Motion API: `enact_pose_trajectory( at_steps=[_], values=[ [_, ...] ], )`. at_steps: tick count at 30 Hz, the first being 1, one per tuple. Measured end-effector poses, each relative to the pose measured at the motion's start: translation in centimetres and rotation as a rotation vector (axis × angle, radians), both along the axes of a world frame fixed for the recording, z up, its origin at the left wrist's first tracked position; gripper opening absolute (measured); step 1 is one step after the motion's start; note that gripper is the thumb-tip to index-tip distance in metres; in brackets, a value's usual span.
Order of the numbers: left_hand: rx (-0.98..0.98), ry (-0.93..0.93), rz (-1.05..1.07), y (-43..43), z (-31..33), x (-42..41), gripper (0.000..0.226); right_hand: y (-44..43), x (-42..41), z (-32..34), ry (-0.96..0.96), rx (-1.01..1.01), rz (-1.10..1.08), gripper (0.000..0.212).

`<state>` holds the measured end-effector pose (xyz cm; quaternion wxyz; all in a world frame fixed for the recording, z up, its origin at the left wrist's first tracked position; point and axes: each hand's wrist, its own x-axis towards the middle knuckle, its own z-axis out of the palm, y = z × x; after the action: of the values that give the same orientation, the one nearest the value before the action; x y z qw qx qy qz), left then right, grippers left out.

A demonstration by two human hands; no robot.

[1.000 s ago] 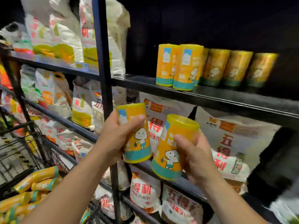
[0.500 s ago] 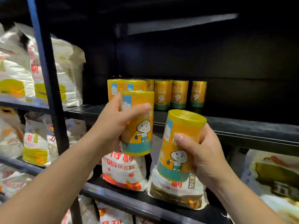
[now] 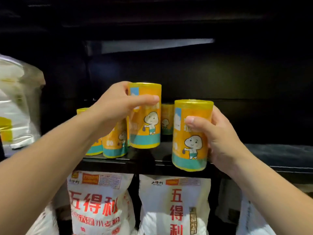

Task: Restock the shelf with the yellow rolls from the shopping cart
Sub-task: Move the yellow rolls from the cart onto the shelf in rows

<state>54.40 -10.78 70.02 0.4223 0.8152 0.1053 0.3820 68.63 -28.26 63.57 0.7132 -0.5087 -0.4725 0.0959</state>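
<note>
Placement is beginning: everything held lower half a second ago is now reaching the shelf [image 3: 279,155]. Left hand [image 3: 116,107] is gripping one yellow roll [image 3: 147,128] beside the standing rolls [image 3: 115,146], possibly already touching down; right hand [image 3: 221,139] is gripping a second roll [image 3: 191,150], hovering at the shelf's front edge.

Left hand [image 3: 116,106]: bare, thumbnail short and plain.
Right hand [image 3: 223,141]: bare, thumbnail short and plain.
Left forearm [image 3: 50,158]: bare to the frame edge.
Right forearm [image 3: 271,192]: bare to the frame edge.
</note>
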Motion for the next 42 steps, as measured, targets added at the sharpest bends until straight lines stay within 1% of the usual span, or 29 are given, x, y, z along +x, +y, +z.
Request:
enact_pose_trajectory(
  at_steps=[3, 6, 9, 11, 15, 19, 20, 24, 26, 29, 36, 42],
  values=[
    [0.035, 0.055, 0.008, 1.5, 1.3, 1.1, 0.069, 1.3, 1.0, 1.1, 0.001, -0.038, -0.056, 0.05],
    [0.093, 0.122, 0.018, 3.1, 2.4, 2.1, 0.075, 2.7, 2.0, 1.9, -0.02, -0.068, -0.146, 0.05],
    [0.132, 0.203, 0.021, 4.6, 3.4, 3.4, 0.066, 4.3, 3.3, 2.5, -0.022, -0.126, -0.221, 0.045],
    [0.169, 0.269, 0.028, 5.3, 4.1, 4.1, 0.064, 5.5, 4.3, 2.8, 0.007, -0.174, -0.266, 0.046],
    [0.22, 0.39, 0.024, 6.4, 4.8, 5.4, 0.074, 7.8, 6.0, 3.4, 0.088, -0.255, -0.307, 0.052],
    [0.288, 0.481, 0.043, 7.5, 4.9, 6.7, 0.077, 10.0, 7.3, 3.7, 0.144, -0.318, -0.34, 0.064],
    [0.323, 0.499, 0.061, 7.8, 4.8, 7.0, 0.077, 10.5, 7.6, 3.7, 0.154, -0.335, -0.353, 0.064],
    [0.485, 0.596, 0.152, 8.9, 4.2, 7.6, 0.078, 12.1, 8.2, 3.4, 0.205, -0.356, -0.361, 0.05],
    [0.535, 0.621, 0.176, 9.2, 4.0, 7.8, 0.08, 12.7, 8.5, 3.2, 0.217, -0.349, -0.363, 0.045],
    [0.59, 0.63, 0.189, 9.7, 4.0, 8.4, 0.08, 13.6, 8.9, 3.0, 0.212, -0.378, -0.363, 0.053],
    [0.6, 0.692, 0.153, 10.6, 3.6, 9.2, 0.079, 14.5, 9.1, 3.1, 0.194, -0.383, -0.339, 0.045],
    [0.664, 0.755, 0.154, 10.7, 3.3, 9.2, 0.084, 15.4, 9.7, 2.9, 0.194, -0.416, -0.345, 0.049]
  ],
)
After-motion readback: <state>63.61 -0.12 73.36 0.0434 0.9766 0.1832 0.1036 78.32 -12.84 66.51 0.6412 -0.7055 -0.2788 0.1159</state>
